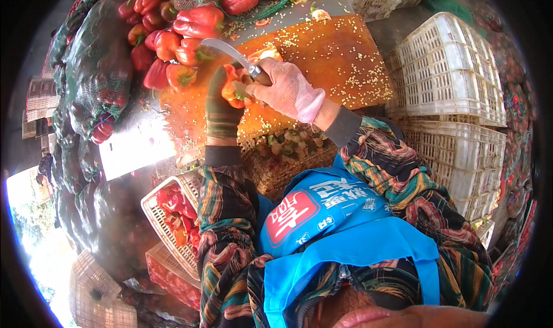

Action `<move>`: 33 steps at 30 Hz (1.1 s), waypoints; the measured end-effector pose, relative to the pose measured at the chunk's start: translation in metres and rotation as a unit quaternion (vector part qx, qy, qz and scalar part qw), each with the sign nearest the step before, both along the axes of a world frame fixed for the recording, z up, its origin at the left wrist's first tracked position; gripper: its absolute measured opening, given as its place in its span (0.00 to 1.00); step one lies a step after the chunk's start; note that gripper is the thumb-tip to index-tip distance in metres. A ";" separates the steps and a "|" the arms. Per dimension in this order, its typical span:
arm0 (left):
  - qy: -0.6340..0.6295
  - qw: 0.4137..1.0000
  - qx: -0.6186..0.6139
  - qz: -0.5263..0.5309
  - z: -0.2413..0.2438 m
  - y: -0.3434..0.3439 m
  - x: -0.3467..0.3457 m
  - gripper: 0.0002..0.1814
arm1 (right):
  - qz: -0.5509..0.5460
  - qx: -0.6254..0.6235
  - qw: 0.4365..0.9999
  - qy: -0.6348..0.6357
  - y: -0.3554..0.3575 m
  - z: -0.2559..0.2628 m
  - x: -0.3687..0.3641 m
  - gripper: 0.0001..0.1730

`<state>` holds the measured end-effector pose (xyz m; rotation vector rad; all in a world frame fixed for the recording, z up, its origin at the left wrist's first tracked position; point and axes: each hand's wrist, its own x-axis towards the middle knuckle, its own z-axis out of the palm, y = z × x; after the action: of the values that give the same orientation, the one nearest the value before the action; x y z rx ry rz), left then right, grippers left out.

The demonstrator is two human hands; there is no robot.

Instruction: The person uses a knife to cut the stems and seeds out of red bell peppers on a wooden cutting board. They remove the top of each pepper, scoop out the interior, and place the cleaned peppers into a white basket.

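Observation:
My left hand, in a dark green glove, holds a red and orange bell pepper over an orange board strewn with seeds. My right hand, in a pale pink glove, grips a curved knife by its handle. The blade points up and to the left, above the pepper; the right thumb touches or nearly touches the pepper. Another piece of pepper lies just behind the right hand. Whole red bell peppers are heaped beyond the left hand.
Green mesh sacks stand at the left. White plastic crates are stacked at the right. A crate of cut red peppers sits beside my left arm. Below the board's near edge, a container holds pepper cores.

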<state>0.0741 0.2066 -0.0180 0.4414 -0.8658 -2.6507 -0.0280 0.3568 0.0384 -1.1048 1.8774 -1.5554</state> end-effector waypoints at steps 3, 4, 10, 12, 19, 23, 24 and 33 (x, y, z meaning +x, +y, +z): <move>-0.032 0.999 -0.031 0.028 -0.002 0.003 -0.006 0.21 | -0.031 0.002 0.998 0.050 0.000 0.000 0.000 0.15; -0.051 0.997 -0.038 0.051 0.001 0.007 -0.009 0.22 | -0.033 0.003 0.999 0.021 0.001 0.001 0.001 0.15; -0.011 0.999 -0.046 0.026 0.014 0.014 -0.011 0.28 | -0.009 -0.005 1.000 -0.002 -0.002 -0.012 0.006 0.15; -0.009 0.997 -0.073 0.024 0.013 0.014 -0.009 0.28 | 0.028 0.007 0.998 -0.061 -0.002 -0.013 0.006 0.15; -0.017 0.981 -0.192 0.029 -0.002 0.016 0.002 0.18 | 0.117 0.063 0.979 -0.153 -0.002 -0.012 0.004 0.18; -0.039 0.982 -0.181 0.036 -0.018 0.014 0.004 0.17 | 0.122 0.018 0.985 -0.118 -0.004 -0.027 0.006 0.17; -0.075 0.973 -0.216 0.035 -0.016 0.015 0.003 0.18 | 0.124 0.017 0.985 -0.122 -0.004 -0.026 0.006 0.16; -0.005 0.981 -0.186 0.058 -0.027 0.018 0.004 0.20 | 0.163 0.029 0.944 -0.286 0.001 -0.012 0.001 0.14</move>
<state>0.0776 0.2243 -0.0447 0.3949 -1.2646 -2.3106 -0.0273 0.3580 0.0267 -0.7724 1.2701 -1.4195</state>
